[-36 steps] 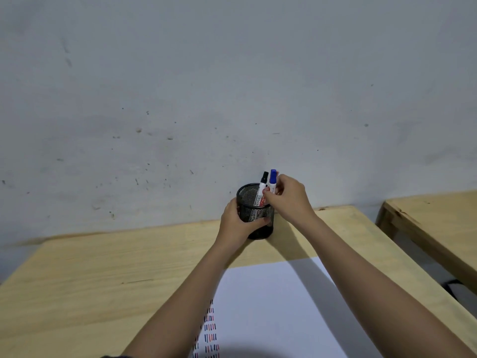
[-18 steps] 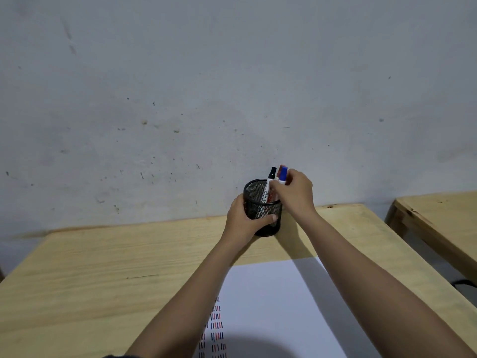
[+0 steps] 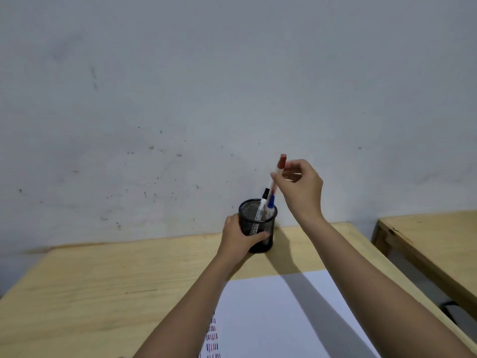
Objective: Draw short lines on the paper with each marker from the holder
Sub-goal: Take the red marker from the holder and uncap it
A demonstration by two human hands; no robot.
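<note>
A black mesh holder stands near the far edge of the wooden table, close to the wall. My left hand grips its side. My right hand pinches a red-capped marker and holds it raised, its lower end just above the holder's rim. A black-capped marker and a blue-capped marker stand inside the holder. The white paper lies in front of me, with rows of short coloured lines along its left edge.
A grey wall rises directly behind the holder. A second wooden table stands to the right across a narrow gap, with a dark cable on the floor between them.
My right hand has lifted the red-capped marker up out of the holder. The blue and black markers stay inside. My left hand keeps its hold on the holder.
</note>
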